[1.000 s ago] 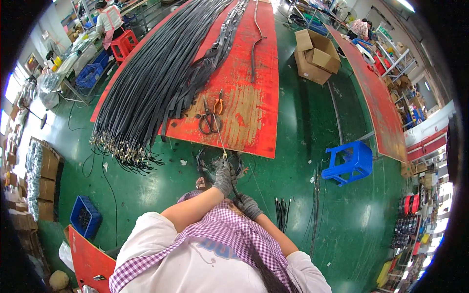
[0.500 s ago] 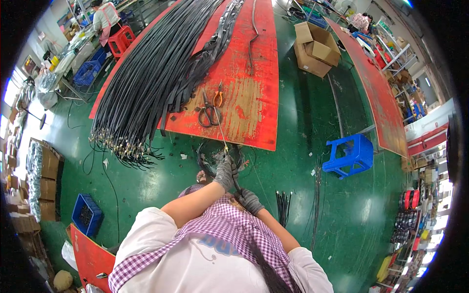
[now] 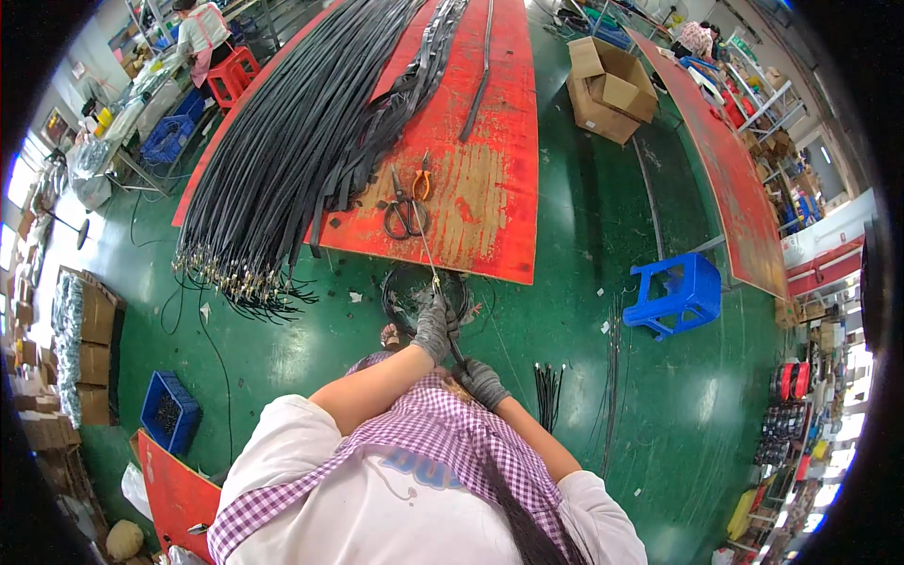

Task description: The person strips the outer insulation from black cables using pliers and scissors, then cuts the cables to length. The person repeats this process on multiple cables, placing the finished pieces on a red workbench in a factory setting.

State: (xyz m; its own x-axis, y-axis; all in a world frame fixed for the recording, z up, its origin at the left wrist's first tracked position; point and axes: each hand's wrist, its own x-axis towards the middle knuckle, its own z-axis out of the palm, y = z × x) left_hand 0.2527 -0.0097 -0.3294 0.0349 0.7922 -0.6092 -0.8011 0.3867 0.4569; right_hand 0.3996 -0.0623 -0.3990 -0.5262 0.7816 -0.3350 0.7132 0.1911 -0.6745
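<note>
Green workshop floor [image 3: 584, 311] lies under a thin black cable [image 3: 455, 347]. Left hand in grey glove [image 3: 434, 325] closes around its upper part, and right hand in grey glove [image 3: 483, 381] grips lower, near red wooden board [image 3: 471, 202].

Gloved left hand [image 3: 432, 325] and right hand [image 3: 482, 381] gripping black cable [image 3: 456, 348], red workbench [image 3: 490, 188]

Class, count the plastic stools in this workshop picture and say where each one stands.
2. A blue stool stands on the green floor right of the red table; a red stool stands far back left, beside another person. Others may be hidden.
</note>
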